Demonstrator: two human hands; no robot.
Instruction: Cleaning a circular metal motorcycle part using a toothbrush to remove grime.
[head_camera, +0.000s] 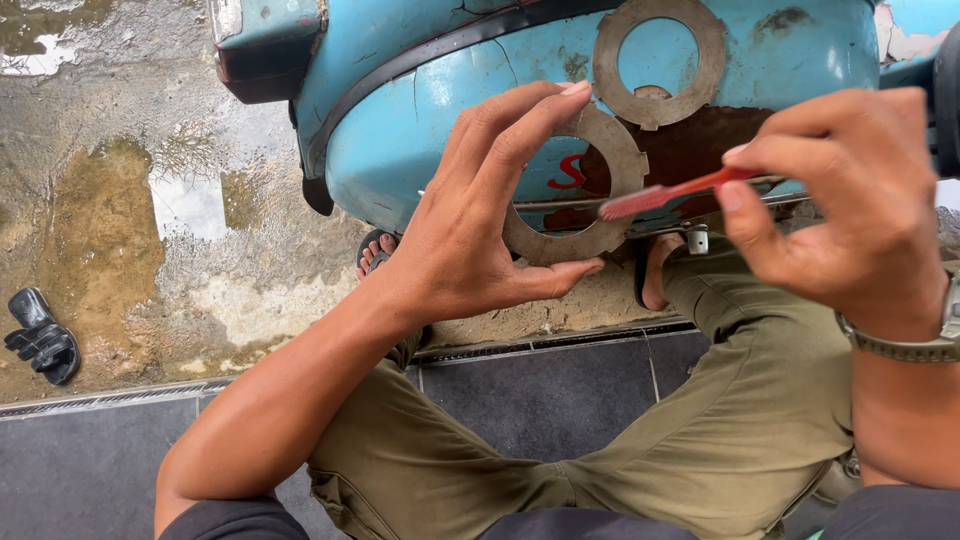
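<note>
Holding a flat metal ring (575, 190) by its rim, the left hand (470, 230) pinches it between thumb at 6 o'clock and fingertips (570, 95) at 11 o'clock, the fingers closed on the ring's edge only. The right hand (850, 200) comes in from 3 o'clock, fingers tight on a red brush (670, 193) whose head lies against the ring's face at about 3 o'clock.

Risks, as judged — the grip is thin, rim-only, so sideways push from the brush could twist the ring out of the pinch. It would likely drop between the knees onto the sandy ground (530, 315) or the grated drain strip (560, 342). Grit on the plate face would be a nuisance. The ring's small outer tabs could bite the fingertips if it spins.

A second ring (658, 62) rests on the blue curved body panel (420, 130) at 12 o'clock; the surface is rounded, so it may slide off if the panel is knocked.

Room — tight at 12 o'clock, panel just behind the ring. The olive-trousered legs (740, 420) hem in 5 to 7 o'clock. More open at 9 o'clock, over wet concrete with puddles (190, 205), a black sandal (40, 338) well apart.
</note>
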